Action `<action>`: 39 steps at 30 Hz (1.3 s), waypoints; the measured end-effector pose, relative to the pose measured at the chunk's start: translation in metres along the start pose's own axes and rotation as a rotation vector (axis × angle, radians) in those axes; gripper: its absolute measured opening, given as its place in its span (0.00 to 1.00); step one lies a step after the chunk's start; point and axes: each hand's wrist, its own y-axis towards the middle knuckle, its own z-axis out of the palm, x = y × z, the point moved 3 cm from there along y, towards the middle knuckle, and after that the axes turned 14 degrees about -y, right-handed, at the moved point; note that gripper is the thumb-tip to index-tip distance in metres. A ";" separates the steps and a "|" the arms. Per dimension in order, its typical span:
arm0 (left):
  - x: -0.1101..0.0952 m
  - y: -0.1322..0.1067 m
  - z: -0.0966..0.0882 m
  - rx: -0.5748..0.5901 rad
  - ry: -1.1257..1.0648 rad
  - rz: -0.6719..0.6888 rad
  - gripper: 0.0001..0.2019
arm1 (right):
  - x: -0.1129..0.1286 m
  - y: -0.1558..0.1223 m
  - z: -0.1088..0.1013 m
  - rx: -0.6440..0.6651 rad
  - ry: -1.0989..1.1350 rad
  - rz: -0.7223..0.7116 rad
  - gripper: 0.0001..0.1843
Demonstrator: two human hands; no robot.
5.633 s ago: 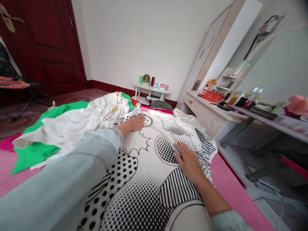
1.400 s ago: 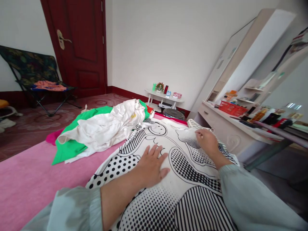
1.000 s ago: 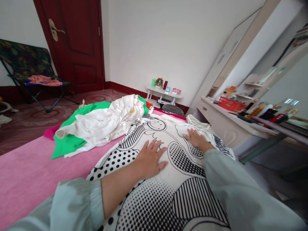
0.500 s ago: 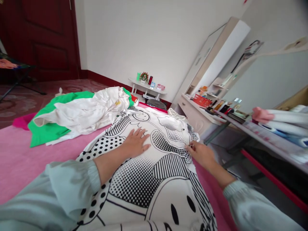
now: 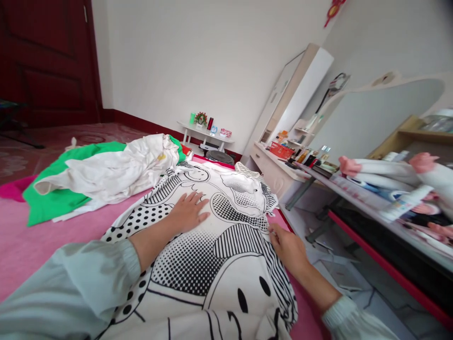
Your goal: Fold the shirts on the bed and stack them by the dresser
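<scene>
A white garment with a black cartoon print [image 5: 235, 271] is spread over the pink bed cover [image 5: 120, 219]. My left hand [image 5: 187, 212] lies open on its middle, palm down with the fingers spread. At the garment's right edge is my right hand [image 5: 288, 245], its fingers curled and pinched at the cloth. Wrinkles run along that edge and across the far end. Toward me, the near part of the garment is loosely folded.
White [image 5: 106, 172] and green clothes [image 5: 56, 198] lie heaped at the left on the bed. To the right, a cluttered table [image 5: 318, 186] and a dressing table [image 5: 269, 160] stand beside the bed. Farther off is a low white shelf [image 5: 205, 131] with small items.
The view has turned a little to the right. My right hand has moved nearer to me along the garment's right edge. My left hand stays flat on the cloth.
</scene>
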 end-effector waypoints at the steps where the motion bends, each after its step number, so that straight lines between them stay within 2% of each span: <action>1: 0.001 0.000 0.000 -0.001 -0.004 0.000 0.33 | -0.005 -0.002 0.002 0.003 -0.010 0.022 0.11; 6: 0.000 0.000 0.000 0.005 -0.014 -0.010 0.33 | -0.022 -0.004 0.010 0.082 -0.018 0.055 0.13; 11: -0.003 -0.001 -0.003 0.008 -0.017 -0.022 0.33 | -0.010 0.026 -0.009 -0.060 0.018 0.002 0.13; 13: -0.003 -0.001 -0.003 0.015 -0.006 -0.018 0.33 | -0.004 0.043 -0.009 -0.084 0.049 -0.026 0.15; 16: -0.002 0.000 -0.003 0.021 0.005 -0.011 0.34 | 0.002 0.064 0.006 -0.013 0.011 -0.168 0.19; 18: -0.002 0.000 -0.002 0.021 0.008 -0.013 0.34 | 0.001 0.072 0.021 0.069 -0.051 -0.207 0.22; 21: -0.002 0.000 -0.002 0.030 0.010 -0.020 0.33 | -0.004 0.080 0.029 0.160 -0.144 -0.071 0.22; 23: -0.002 0.000 -0.003 0.036 0.010 -0.026 0.33 | 0.003 0.086 0.020 0.161 -0.207 0.006 0.19; 26: -0.004 -0.001 -0.004 0.037 0.004 -0.030 0.33 | 0.037 0.098 -0.008 0.056 -0.183 -0.027 0.16; 29: -0.006 -0.002 -0.005 0.029 -0.001 -0.022 0.33 | 0.092 0.111 -0.035 -0.053 0.033 -0.154 0.18; 31: -0.007 -0.002 -0.006 0.020 -0.001 -0.024 0.33 | 0.129 0.119 -0.044 -0.060 0.196 -0.216 0.19; 35: -0.007 -0.004 -0.011 0.002 -0.001 -0.022 0.30 | 0.182 0.129 -0.032 -0.013 0.436 -0.179 0.21; 39: -0.004 -0.006 -0.019 -0.035 -0.019 -0.019 0.25 | 0.197 0.131 -0.007 -0.086 0.481 -0.135 0.20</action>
